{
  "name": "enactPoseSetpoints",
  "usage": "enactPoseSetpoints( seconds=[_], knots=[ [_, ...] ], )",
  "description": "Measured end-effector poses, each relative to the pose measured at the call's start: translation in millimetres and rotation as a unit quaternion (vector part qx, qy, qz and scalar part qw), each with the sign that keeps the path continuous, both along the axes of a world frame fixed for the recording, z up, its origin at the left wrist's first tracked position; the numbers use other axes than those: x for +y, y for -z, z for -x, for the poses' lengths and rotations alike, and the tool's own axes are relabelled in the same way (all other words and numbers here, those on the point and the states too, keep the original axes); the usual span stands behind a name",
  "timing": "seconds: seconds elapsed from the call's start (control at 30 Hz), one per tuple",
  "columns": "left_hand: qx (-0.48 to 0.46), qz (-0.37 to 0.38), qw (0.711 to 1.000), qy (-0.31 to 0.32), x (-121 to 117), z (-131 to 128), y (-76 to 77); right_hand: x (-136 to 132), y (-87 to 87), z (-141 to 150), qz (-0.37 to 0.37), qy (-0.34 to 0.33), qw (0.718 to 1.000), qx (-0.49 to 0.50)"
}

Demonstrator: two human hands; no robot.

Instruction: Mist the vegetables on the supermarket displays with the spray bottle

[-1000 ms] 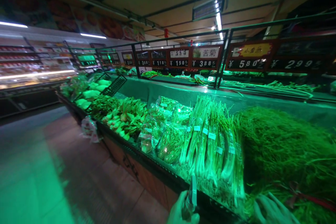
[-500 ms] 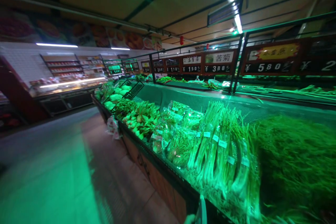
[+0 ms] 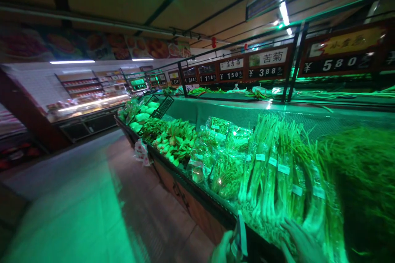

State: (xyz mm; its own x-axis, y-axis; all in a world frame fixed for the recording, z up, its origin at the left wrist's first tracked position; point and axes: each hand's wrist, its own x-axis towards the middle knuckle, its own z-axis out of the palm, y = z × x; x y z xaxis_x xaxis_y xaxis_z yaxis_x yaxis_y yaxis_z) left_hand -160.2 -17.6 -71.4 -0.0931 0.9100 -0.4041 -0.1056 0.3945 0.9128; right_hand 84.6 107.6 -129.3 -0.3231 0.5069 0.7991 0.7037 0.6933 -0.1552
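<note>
Green light is tinting the long bundled scallions with pale stalks [image 3: 277,172], each wearing a small white label. The clear crinkled plastic bags of greens [image 3: 226,164] are glinting white. The dark red sign boards with white price figures [image 3: 267,63] are showing yellow patches, and the grey floor [image 3: 77,205] is glowing green.

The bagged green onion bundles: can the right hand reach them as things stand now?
Probably yes. The right hand already lies against the lower ends of the green onion bundles at the counter's front edge, with nothing between them. The left hand holds a small tag.
</note>
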Motion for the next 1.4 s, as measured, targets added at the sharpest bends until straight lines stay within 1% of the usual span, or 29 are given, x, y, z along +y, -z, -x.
enactPoseSetpoints(
  seconds=[0.1, 0.17, 0.27, 0.33, 0.37, 0.43, 0.53, 0.6, 0.67, 0.7, 0.77, 0.83, 0.9, 0.93, 0.97, 1.03, 1.07, 1.1, 1.17, 1.23, 1.27, 1.33, 1.4],
  knots=[
    [0.109, -0.032, 0.992, 0.062, 22.7, 26.7, -15.4, 11.0, -3.0, 45.6, 0.033, 0.067, 0.997, -0.005],
    [0.163, -0.071, 0.979, 0.104, 39.7, 42.6, -30.4, 17.2, -1.8, 63.9, 0.054, 0.119, 0.991, -0.018],
    [0.166, -0.116, 0.970, 0.133, 64.9, 66.2, -49.9, 21.8, 3.2, 69.0, 0.050, 0.184, 0.980, -0.049],
    [0.156, -0.145, 0.968, 0.131, 80.4, 85.2, -55.7, 21.5, 7.3, 63.8, 0.040, 0.212, 0.974, -0.068],
    [0.146, -0.157, 0.969, 0.125, 87.4, 96.4, -56.0, 20.7, 9.3, 60.9, 0.036, 0.222, 0.971, -0.077],
    [0.117, -0.171, 0.974, 0.094, 99.4, 123.2, -52.3, 18.7, 12.7, 56.9, 0.033, 0.238, 0.966, -0.093],
    [0.075, -0.153, 0.985, 0.016, 111.7, 172.7, -42.5, 15.6, 14.5, 55.9, 0.041, 0.259, 0.960, -0.101],
    [0.081, -0.138, 0.986, -0.045, 116.7, 207.9, -38.4, 13.6, 13.1, 56.7, 0.045, 0.276, 0.955, -0.103],
    [0.099, -0.128, 0.982, -0.096, 121.4, 238.7, -38.4, 11.9, 10.3, 57.4, 0.048, 0.284, 0.951, -0.115],
    [0.104, -0.124, 0.980, -0.113, 124.2, 250.3, -40.0, 11.2, 8.8, 57.7, 0.050, 0.286, 0.949, -0.124],
    [0.098, -0.120, 0.982, -0.112, 130.8, 262.6, -45.5, 10.2, 5.9, 58.9, 0.049, 0.287, 0.946, -0.143],
    [0.088, -0.127, 0.984, -0.089, 138.1, 257.9, -53.4, 9.8, 3.2, 60.8, 0.045, 0.295, 0.944, -0.142],
    [0.086, -0.143, 0.984, -0.056, 144.3, 238.3, -63.6, 9.5, 0.6, 63.0, 0.047, 0.300, 0.945, -0.125],
    [0.085, -0.151, 0.985, -0.023, 146.8, 224.6, -69.5, 9.3, -0.7, 64.0, 0.052, 0.302, 0.945, -0.114],
    [0.085, -0.159, 0.983, 0.025, 148.7, 209.5, -76.1, 8.9, -1.9, 64.9, 0.057, 0.305, 0.945, -0.104],
    [0.081, -0.170, 0.972, 0.143, 151.3, 178.5, -90.4, 7.9, -4.1, 66.2, 0.070, 0.309, 0.944, -0.095],
    [0.073, -0.171, 0.965, 0.185, 152.1, 163.9, -97.6, 7.4, -4.9, 66.4, 0.080, 0.311, 0.942, -0.094],
    [0.055, -0.169, 0.959, 0.220, 152.9, 150.8, -104.2, 7.0, -5.2, 66.5, 0.089, 0.312, 0.941, -0.094],
    [0.008, -0.163, 0.950, 0.267, 155.2, 131.0, -113.9, 6.6, -4.1, 65.7, 0.106, 0.309, 0.941, -0.093],
    [-0.019, -0.167, 0.942, 0.292, 159.8, 122.2, -116.5, 6.8, -0.3, 64.0, 0.108, 0.307, 0.941, -0.088],
    [-0.014, -0.173, 0.940, 0.292, 163.2, 122.7, -114.8, 7.1, 2.3, 63.0, 0.104, 0.308, 0.942, -0.085],
    [0.016, -0.185, 0.946, 0.267, 172.2, 133.7, -107.2, 8.1, 7.5, 61.2, 0.101, 0.310, 0.942, -0.084],
    [0.044, -0.169, 0.963, 0.206, 182.4, 156.7, -97.9, 9.1, 11.1, 60.2, 0.107, 0.310, 0.941, -0.087]
  ],
)
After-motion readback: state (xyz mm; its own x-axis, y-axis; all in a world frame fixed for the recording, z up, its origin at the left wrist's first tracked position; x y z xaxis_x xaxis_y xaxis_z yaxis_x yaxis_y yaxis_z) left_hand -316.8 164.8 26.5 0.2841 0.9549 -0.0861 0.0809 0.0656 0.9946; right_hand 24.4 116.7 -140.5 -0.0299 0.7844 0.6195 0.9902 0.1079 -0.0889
